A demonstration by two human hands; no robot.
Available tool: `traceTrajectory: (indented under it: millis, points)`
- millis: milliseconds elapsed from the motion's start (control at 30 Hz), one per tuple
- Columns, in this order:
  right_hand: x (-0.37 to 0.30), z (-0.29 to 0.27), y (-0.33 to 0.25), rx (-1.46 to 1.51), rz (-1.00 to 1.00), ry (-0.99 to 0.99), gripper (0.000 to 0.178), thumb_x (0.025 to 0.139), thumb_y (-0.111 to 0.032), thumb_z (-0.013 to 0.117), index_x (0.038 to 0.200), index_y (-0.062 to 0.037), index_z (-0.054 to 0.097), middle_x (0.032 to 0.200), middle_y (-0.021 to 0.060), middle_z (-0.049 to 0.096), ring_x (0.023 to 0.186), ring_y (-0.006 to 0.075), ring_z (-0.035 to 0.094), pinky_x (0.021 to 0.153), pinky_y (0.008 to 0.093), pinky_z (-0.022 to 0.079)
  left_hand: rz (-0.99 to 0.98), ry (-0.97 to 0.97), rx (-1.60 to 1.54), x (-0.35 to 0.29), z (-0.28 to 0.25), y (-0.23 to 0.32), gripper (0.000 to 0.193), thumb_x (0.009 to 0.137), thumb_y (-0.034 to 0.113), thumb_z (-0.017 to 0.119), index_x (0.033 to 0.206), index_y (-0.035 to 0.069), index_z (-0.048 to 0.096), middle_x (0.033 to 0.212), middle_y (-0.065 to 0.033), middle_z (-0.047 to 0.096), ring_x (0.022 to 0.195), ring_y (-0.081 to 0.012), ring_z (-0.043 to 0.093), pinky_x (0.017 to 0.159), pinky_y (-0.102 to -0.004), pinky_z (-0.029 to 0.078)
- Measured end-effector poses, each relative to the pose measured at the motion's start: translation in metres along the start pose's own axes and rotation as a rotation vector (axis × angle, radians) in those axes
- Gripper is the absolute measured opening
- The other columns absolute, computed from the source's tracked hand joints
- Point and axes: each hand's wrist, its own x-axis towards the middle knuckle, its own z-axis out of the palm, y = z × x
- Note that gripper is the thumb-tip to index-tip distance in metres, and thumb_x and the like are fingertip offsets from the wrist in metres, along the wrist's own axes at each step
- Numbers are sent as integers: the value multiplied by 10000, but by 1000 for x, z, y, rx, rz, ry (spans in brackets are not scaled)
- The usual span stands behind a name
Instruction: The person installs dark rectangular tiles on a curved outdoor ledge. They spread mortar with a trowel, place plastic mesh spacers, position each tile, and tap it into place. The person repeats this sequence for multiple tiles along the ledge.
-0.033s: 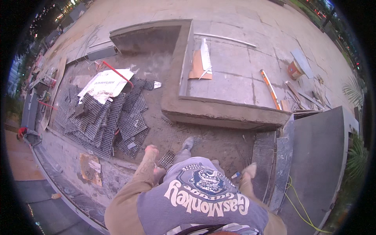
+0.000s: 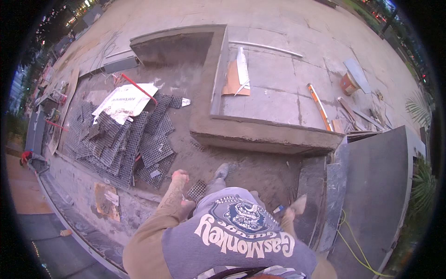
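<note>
My left hand [image 2: 180, 176] reaches forward beside the grey shoe [image 2: 223, 171], its fingers curled closed. Whether anything is inside them is hidden. Near it lies a small black grid piece [image 2: 197, 189]. On the other side, my right hand [image 2: 289, 215] is closed around what looks like a trowel, its pale pointed blade [image 2: 299, 204] turned up and to the right. A blue-ended piece [image 2: 278, 209], apparently its handle, shows on the left of that hand. Below both hands is rough brown ground [image 2: 251, 167]. My grey printed shirt [image 2: 241, 228] covers the lower middle.
A rendered low wall [image 2: 260, 132] bends around ahead. Black grid panels [image 2: 116, 144] are heaped at left under a white sack [image 2: 124, 102] and a red bar [image 2: 139, 88]. Beyond the wall are an orange spirit level [image 2: 320, 106] and a bucket [image 2: 348, 84]. A person in red [image 2: 26, 157] crouches far left.
My right hand has shifted slightly, and more of the pale blade shows, turned up and right. My left hand and the surroundings have barely moved.
</note>
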Motion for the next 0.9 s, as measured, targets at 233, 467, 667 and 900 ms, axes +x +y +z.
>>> traceTrajectory:
  millis: [233, 467, 667, 900]
  points:
    - [-45, 11, 94, 100, 87, -56, 424, 880, -393, 539, 1088, -27, 585, 1006, 196, 670, 953, 354, 638, 827, 445, 490, 163, -252, 123, -81, 82, 70, 313, 817, 99, 614, 1124, 46, 644, 718, -107, 674, 523, -185, 615, 490, -320, 509]
    - [-14, -15, 129, 252, 104, 178, 413, 903, -388, 496, 1090, -30, 585, 1043, 222, 660, 996, 404, 623, 873, 470, 484, 466, -294, 725, -86, 127, 27, 270, 746, 168, 675, 996, 78, 727, 822, -117, 714, 759, -191, 674, 716, -310, 532]
    - [10, -39, 99, 190, 288, -52, 437, 867, -372, 525, 1129, -29, 594, 1061, 289, 629, 1036, 431, 598, 897, 489, 476, 418, -373, 1121, -61, 93, 33, 360, 731, 346, 764, 971, 80, 729, 910, -116, 723, 846, -185, 671, 814, -317, 511]
    - [-40, 86, 188, 88, 469, -75, 429, 868, -363, 496, 1113, -32, 615, 1062, 263, 635, 1049, 415, 606, 923, 484, 476, 327, -484, 593, -108, 188, 152, 206, 929, 217, 579, 915, 26, 656, 665, -51, 617, 479, -128, 510, 438, -281, 428]
